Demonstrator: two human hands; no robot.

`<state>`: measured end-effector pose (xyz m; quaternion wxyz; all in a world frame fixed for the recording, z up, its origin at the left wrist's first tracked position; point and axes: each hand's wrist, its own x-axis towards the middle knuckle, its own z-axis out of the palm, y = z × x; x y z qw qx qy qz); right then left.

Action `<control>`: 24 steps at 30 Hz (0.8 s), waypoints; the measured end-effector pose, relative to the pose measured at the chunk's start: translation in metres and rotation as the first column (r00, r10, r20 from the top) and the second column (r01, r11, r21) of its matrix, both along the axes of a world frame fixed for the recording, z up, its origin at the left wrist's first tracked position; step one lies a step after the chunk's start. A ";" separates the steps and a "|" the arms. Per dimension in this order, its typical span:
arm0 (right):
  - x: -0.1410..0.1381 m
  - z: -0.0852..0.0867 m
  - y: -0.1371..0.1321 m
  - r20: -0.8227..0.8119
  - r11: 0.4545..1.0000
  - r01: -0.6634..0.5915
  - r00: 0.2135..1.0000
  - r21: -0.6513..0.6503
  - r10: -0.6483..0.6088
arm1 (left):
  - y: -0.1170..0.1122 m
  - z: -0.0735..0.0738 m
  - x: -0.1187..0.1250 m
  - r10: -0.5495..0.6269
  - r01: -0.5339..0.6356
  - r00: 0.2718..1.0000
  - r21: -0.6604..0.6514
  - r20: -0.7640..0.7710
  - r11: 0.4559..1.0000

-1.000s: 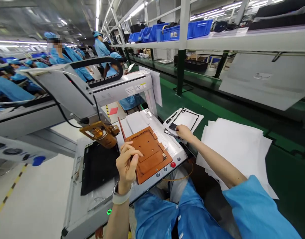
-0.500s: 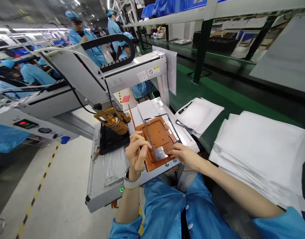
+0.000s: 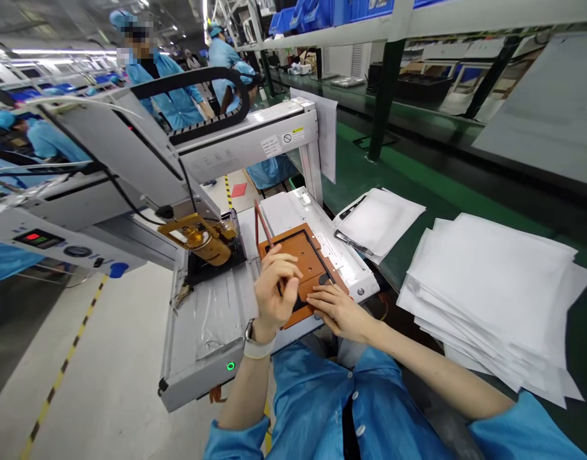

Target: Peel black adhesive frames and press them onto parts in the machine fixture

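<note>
An orange fixture plate [image 3: 300, 246] with small holes lies on the white machine bed. A thin black rectangular frame [image 3: 314, 240] rests on it, its near left part hidden by my hands. My left hand [image 3: 274, 291] is over the plate's left side, fingers curled and thumb close to the index finger; anything between them is hidden. Fingers stretched out and lying low, my right hand [image 3: 339, 312] touches the near right part of the plate. Beyond my left hand, a thin red bar [image 3: 262, 223] stands tilted at the plate's far left edge.
Left of the plate, a brass-coloured machine head [image 3: 210, 246] hangs over a black panel [image 3: 192, 269] under the gantry [image 3: 255, 134]. On the right lie a white paper stack [image 3: 490, 287] and a smaller sheet pile [image 3: 382, 220] with black frames. Co-workers [image 3: 166, 96] stand behind.
The frame, raised and tilted with a shiny film-like area before, now lies down on the plate. My right hand has moved slightly left; the machine head has shifted left.
</note>
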<state>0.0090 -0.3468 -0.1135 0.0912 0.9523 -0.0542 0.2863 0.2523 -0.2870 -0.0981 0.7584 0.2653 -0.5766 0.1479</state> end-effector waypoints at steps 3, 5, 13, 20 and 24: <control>-0.014 0.023 -0.030 0.064 0.984 0.144 0.986 0.102 -0.151 | -0.017 -0.012 -0.025 -0.014 -0.007 0.976 0.095 0.217 0.995; -0.021 0.056 -0.053 0.002 0.867 0.470 0.879 0.169 -0.477 | -0.030 -0.027 -0.043 -0.041 -0.030 0.938 0.198 0.344 0.980; -0.022 0.136 -0.090 -0.320 0.308 0.928 0.363 0.211 -0.875 | -0.028 -0.081 -0.088 -0.176 0.013 0.870 0.334 0.460 0.942; -0.027 0.136 -0.102 -0.150 0.348 0.908 0.387 0.235 -0.910 | 0.025 -0.154 -0.148 -0.640 0.292 0.690 0.680 0.337 0.672; -0.056 0.162 -0.099 0.058 0.431 0.886 0.428 0.169 -0.902 | 0.006 -0.219 -0.161 -0.589 -0.031 0.738 0.888 0.330 0.458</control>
